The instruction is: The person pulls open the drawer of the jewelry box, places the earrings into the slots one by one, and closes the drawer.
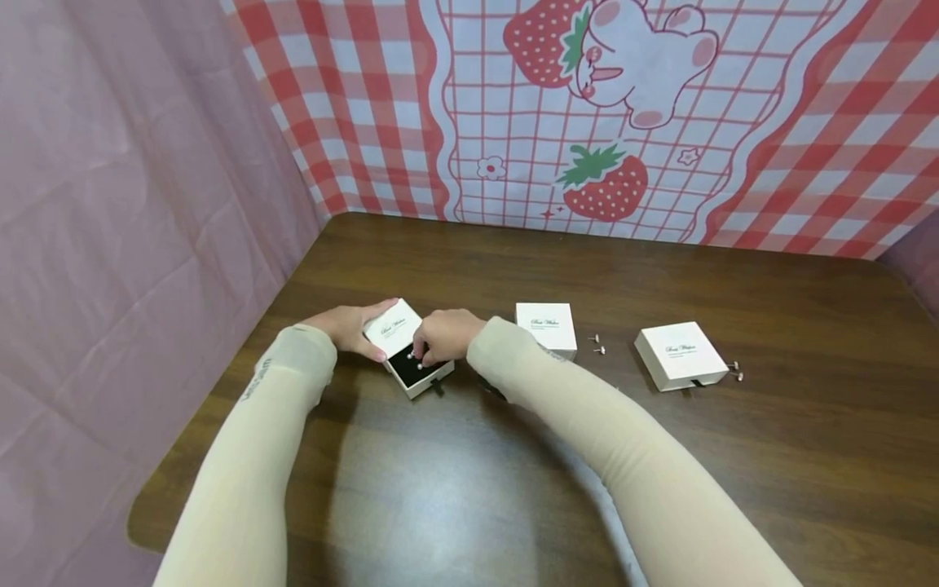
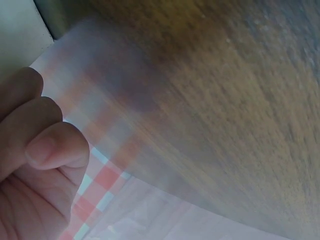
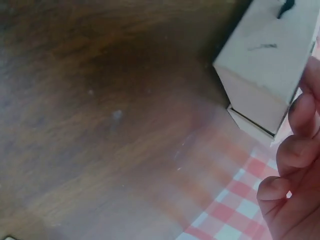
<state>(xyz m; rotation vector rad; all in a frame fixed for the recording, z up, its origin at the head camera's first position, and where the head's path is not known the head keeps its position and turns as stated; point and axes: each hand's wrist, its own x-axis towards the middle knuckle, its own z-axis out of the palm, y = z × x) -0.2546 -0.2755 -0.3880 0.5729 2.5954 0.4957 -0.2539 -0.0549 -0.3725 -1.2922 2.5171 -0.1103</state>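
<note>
On the left part of the table, my left hand grips the white cover of a small jewelry box, thumb on the near side and fingers on the far side. The box's drawer is slid partly out toward me, showing a black lining and a short black pull tab. Two stud earrings with pale round heads show in the drawer. My right hand reaches over it with curled fingers, thumb and forefinger pinched at the earrings. The right wrist view shows the drawer front beside the curled fingers.
A second white box stands right of my right hand, partly behind the sleeve. Two stud earrings lie beside it. Farther right is a third white box with another earring pair. A checked strawberry cloth hangs behind the table.
</note>
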